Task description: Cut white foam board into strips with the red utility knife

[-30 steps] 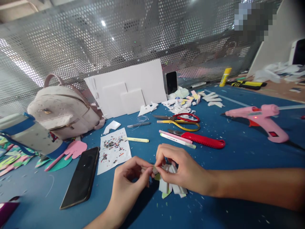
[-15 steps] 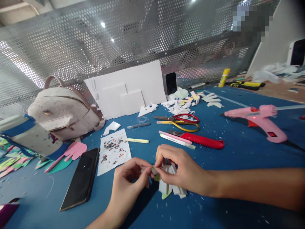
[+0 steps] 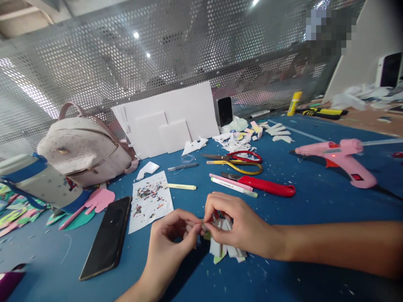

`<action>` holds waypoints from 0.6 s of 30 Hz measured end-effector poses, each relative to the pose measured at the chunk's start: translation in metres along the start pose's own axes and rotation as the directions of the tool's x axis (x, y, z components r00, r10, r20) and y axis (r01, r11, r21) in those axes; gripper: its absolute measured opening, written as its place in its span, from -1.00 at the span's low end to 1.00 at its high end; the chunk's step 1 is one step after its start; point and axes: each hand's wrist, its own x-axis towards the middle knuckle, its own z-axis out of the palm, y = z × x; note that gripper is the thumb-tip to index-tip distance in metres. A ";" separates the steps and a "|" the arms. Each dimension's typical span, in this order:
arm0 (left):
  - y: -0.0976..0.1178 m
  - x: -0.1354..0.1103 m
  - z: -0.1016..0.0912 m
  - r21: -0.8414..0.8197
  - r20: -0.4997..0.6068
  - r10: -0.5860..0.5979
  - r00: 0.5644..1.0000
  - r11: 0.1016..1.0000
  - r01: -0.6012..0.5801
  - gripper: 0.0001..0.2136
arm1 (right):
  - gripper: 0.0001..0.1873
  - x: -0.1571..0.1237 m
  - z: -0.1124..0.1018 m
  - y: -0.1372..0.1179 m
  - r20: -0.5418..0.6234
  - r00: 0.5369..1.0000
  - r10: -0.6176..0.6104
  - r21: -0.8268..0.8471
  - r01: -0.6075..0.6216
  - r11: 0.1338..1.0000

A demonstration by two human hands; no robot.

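Note:
My left hand point(image 3: 173, 241) is closed in a pinch, thumb against index finger, close above the blue table point(image 3: 283, 268). Meeting it fingertip to fingertip, my right hand point(image 3: 241, 224) pinches as well. A small pale piece point(image 3: 204, 227) is between the two pinches, mostly covered by the fingers. Beneath my right hand is a cluster of white strips point(image 3: 216, 247), with pale green bits point(image 3: 220, 256) at its lower edge. Whether the cluster is joined to the pinched piece cannot be seen. A red-handled cutter point(image 3: 267, 186) and several pens point(image 3: 233, 186) lie just beyond my hands.
A black phone point(image 3: 107, 239) and a paper sheet with coloured crumbs point(image 3: 151, 197) lie left. Scissors point(image 3: 236, 161), white scraps point(image 3: 236, 142) and an upright white board point(image 3: 195, 100) are farther back. A pink glue gun point(image 3: 340, 157) is right; a backpack point(image 3: 85, 142) and a cup point(image 3: 40, 180) stand left.
My fingertips have drawn slightly closer together, covering more of the small pale piece. Otherwise the hands stay in nearly the same place; the view shifts very slightly.

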 end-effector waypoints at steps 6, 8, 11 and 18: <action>0.006 -0.001 0.003 -0.013 -0.018 -0.047 0.999 0.999 0.046 -0.89 | -0.83 -0.001 0.001 0.000 0.008 1.000 -0.002 0.022 0.002 1.000; 0.009 -0.002 0.004 -0.010 -0.029 -0.071 0.997 0.997 0.070 -0.88 | -0.82 -0.001 0.001 0.000 0.004 1.000 0.001 0.031 -0.001 1.000; 0.008 -0.001 0.004 -0.019 -0.026 -0.077 0.997 0.997 0.076 -0.86 | -0.82 0.001 0.001 -0.001 -0.005 1.000 0.008 0.036 -0.007 0.999; 0.003 0.002 0.002 -0.065 0.011 -0.072 0.997 0.995 0.072 -0.85 | -0.84 0.003 0.000 -0.003 -0.005 0.999 0.044 0.048 -0.044 0.998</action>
